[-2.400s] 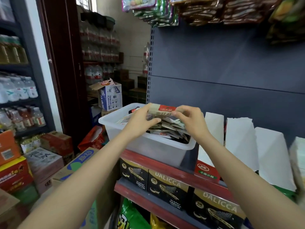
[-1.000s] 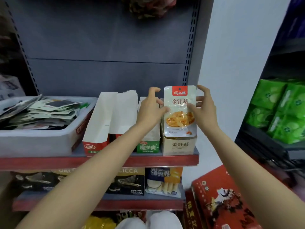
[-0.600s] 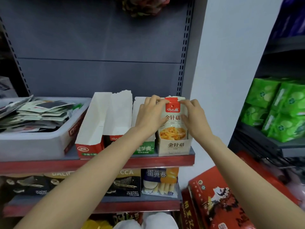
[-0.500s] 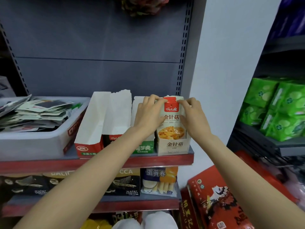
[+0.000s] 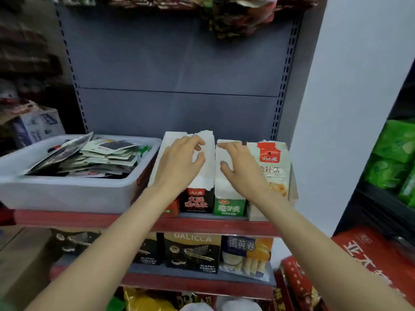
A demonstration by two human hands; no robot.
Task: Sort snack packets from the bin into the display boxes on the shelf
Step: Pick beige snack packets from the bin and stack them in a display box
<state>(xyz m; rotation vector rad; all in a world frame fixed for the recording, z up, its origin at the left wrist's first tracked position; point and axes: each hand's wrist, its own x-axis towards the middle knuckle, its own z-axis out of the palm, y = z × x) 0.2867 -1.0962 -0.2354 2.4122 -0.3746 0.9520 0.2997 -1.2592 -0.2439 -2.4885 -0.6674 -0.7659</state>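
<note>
A white bin heaped with snack packets sits at the left of the red shelf. Right of it stand several tall display boxes: a black-fronted one, a green-fronted one and a beige one at the far right. The pale packet with a red top stands in the beige box. My left hand hovers open in front of the white box flaps. My right hand is open too, just left of the packet, holding nothing.
A grey back panel rises behind the boxes and a white wall bounds the shelf on the right. Black wafer boxes fill the shelf below. Green packs sit at the right, a red carton lower right.
Both hands carried the packet from the bin to the beige box, pushed it in and let go. They have since drifted left, open, and my view has swung left.
</note>
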